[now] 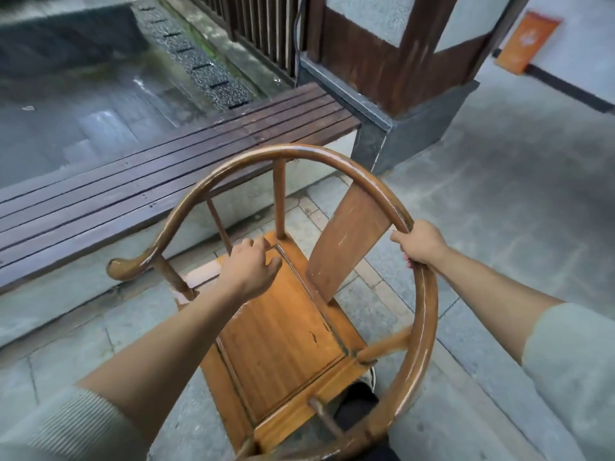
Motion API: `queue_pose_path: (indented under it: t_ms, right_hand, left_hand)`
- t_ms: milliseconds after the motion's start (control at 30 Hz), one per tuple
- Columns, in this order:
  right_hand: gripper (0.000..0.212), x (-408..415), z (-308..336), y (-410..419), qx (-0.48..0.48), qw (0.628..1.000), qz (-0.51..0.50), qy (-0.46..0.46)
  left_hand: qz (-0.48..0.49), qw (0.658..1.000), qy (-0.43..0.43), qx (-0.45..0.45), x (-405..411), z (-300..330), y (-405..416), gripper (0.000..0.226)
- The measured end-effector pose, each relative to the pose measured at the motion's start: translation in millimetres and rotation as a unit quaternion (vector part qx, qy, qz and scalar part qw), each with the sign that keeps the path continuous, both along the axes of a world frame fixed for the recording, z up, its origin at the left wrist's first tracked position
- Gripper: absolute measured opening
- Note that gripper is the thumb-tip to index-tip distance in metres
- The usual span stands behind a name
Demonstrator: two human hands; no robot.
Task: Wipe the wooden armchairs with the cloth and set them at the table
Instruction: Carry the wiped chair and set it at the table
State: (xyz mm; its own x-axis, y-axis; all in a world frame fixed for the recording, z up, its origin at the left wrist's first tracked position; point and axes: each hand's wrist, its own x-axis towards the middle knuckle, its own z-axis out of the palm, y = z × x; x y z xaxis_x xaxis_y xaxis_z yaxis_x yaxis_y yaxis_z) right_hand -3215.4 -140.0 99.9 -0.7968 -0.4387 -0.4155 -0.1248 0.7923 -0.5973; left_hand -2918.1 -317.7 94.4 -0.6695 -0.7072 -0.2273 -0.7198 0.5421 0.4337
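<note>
A wooden armchair (283, 331) with a curved horseshoe rail and a flat back splat stands on the stone floor just in front of me. My right hand (421, 242) grips the curved top rail beside the splat. Over the far edge of the seat, my left hand (251, 266) hovers with its fingers loosely curled near the upright spindles; I cannot tell whether it holds anything. No cloth and no table are in view.
A dark slatted wooden bench (159, 174) runs along the left behind the chair. A timber post on a grey stone base (422, 128) stands at the back right. Wet paving and a gravel drain lie beyond. My shoe (357, 397) shows under the chair.
</note>
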Motion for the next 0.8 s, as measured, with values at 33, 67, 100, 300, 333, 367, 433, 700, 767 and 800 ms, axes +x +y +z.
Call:
queue_pose_path:
  t_ms: [33,67,100,300,333,367,433,700,767,800]
  right_hand:
    - [0.024,-7,-2,-7,0.006,1.0,0.005,0.02]
    - [0.025,-9,-5,-12,0.0,0.999,0.008,0.032]
    - [0.025,-19,-7,-19,-0.001,0.999,0.017,0.032]
    - [0.022,-59,13,-90,-0.034,0.994,0.101,-0.003]
    - [0.02,-61,22,-105,-0.039,0.992,0.118,0.001]
    - [0.02,-60,30,-119,-0.045,0.99,0.134,0.001]
    - [0.019,-58,42,-143,-0.05,0.985,0.164,0.009]
    - [0.017,-93,29,-187,-0.034,0.979,0.2,-0.001]
    - [0.013,-118,13,-197,-0.046,0.973,0.211,-0.085]
    - [0.015,-130,5,-200,-0.044,0.964,0.222,-0.139]
  left_hand:
    - [0.002,1.0,0.002,0.001,-17,-3,0,0.047]
    - [0.0,1.0,0.006,0.006,-29,-4,1,0.047]
    - [0.008,1.0,0.019,0.019,-46,-7,5,0.046]
    - [0.007,0.948,0.051,0.314,-132,-9,50,0.064]
    - [-0.009,0.94,0.047,0.338,-143,-6,56,0.068]
    - [-0.017,0.935,0.045,0.351,-153,-3,58,0.071]
    - [-0.006,0.93,0.059,0.362,-168,2,53,0.077]
    - [0.145,0.796,0.242,0.535,-238,3,12,0.061]
    - [0.215,0.675,0.361,0.607,-277,-8,21,0.067]
    - [0.244,0.606,0.419,0.63,-297,-15,29,0.066]
